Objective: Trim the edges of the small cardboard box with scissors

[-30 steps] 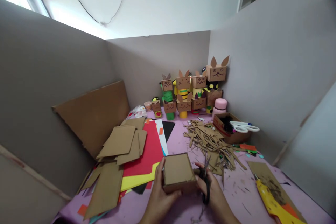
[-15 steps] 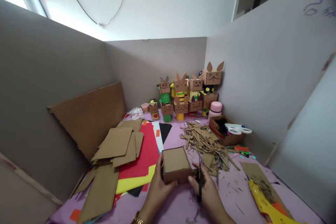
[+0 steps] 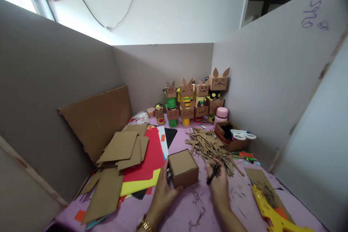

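Your right hand [image 3: 219, 181], curled around black scissors [image 3: 212, 174], has moved away from the cardboard box [image 3: 184, 168], which is between your hands, your left hand [image 3: 164, 193] clasping its left side. Beyond lie cardboard strips [image 3: 208, 144] on the counter [image 3: 179, 215], then box-headed figures [image 3: 187, 112].

Over at the worktop's [image 3: 176, 141] far end, a pink bottle [image 3: 221, 114] and a little cup [image 3: 150, 112] flank the cat-faced figures [image 3: 187, 90]; purple writing [image 3: 308, 25] runs down the right partition [image 3: 263, 90].
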`<state>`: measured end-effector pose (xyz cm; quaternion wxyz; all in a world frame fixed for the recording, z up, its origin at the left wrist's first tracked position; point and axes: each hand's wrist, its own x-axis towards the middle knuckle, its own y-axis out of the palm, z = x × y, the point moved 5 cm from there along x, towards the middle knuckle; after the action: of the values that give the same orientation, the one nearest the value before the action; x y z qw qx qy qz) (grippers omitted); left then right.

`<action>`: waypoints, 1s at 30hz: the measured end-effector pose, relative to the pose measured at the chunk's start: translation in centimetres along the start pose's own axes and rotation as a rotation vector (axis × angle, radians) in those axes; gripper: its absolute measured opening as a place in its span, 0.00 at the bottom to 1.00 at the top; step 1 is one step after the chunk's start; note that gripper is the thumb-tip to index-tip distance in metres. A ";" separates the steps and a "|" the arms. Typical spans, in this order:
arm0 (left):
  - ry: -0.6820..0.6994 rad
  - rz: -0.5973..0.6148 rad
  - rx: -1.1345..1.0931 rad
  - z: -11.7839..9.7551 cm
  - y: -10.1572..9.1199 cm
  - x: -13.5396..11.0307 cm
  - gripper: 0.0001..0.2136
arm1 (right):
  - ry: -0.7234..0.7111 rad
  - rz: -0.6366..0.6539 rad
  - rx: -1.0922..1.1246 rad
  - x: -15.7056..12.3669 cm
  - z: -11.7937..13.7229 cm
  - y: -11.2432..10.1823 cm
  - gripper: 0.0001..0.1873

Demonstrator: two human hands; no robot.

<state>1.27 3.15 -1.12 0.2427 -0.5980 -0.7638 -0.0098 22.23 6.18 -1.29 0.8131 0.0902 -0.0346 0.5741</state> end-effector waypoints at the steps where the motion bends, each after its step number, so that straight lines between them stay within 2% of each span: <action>1: 0.009 -0.005 0.009 0.0 0.0 0.0 0.40 | 0.011 -0.015 0.003 0.3 -0.1 -0.5 0.29; 4: 0.036 -0.025 0.054 -0.1 -0.1 -0.1 0.40 | 0.014 -0.016 0.013 0.2 0.0 -1.0 0.29; 9: 0.110 -0.080 0.222 -0.2 -0.2 -0.8 0.38 | -0.020 0.038 0.020 -1.7 1.0 0.2 0.25; 12: 0.202 -0.115 0.337 -0.6 -0.2 -1.4 0.34 | -0.007 0.037 0.017 -1.8 1.2 0.2 0.28; 18: 0.356 -0.120 0.456 -1.8 0.2 -1.6 0.38 | 0.048 -0.094 0.034 0.3 0.5 -1.8 0.26; 23: 0.420 -0.105 0.496 -2.2 0.2 -1.7 0.39 | 0.060 0.038 0.064 -0.1 0.1 -0.5 0.27; 28: 0.441 -0.105 0.506 -2.1 0.0 -2.1 0.39 | 0.095 0.028 0.098 0.2 -0.9 -0.6 0.27; 30: 0.417 -0.122 0.501 -2.3 -0.1 -2.2 0.38 | 0.100 0.088 0.141 0.4 -1.2 -0.6 0.29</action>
<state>2.39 0.46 0.11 0.5324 -0.4580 -0.7106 0.0416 22.81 6.57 -2.48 0.7794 0.1166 0.0425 0.6141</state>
